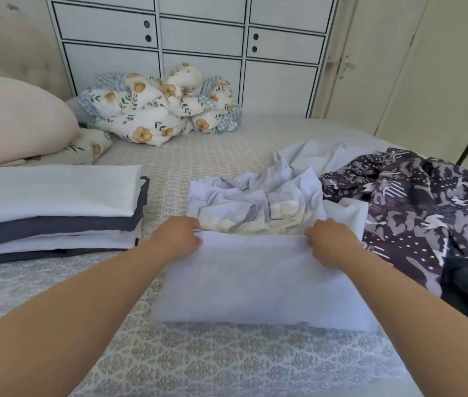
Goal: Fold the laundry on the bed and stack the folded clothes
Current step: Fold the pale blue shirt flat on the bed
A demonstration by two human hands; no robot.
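A pale lilac-white cloth (255,279) lies folded into a flat rectangle on the bed (198,365) in front of me. My left hand (179,234) pinches its far left corner and my right hand (327,242) pinches its far right corner. Just beyond the cloth sits a crumpled heap of pale laundry (258,202). To the right lies a rumpled dark purple patterned garment (416,207). At the left stands a stack of folded clothes (52,213) in white and dark grey layers.
A floral duvet bundle (164,107) rests at the far edge of the bed against a white cabinet (198,32). A pink pillow (12,121) lies at the left by the headboard. A door (370,67) stands at the right.
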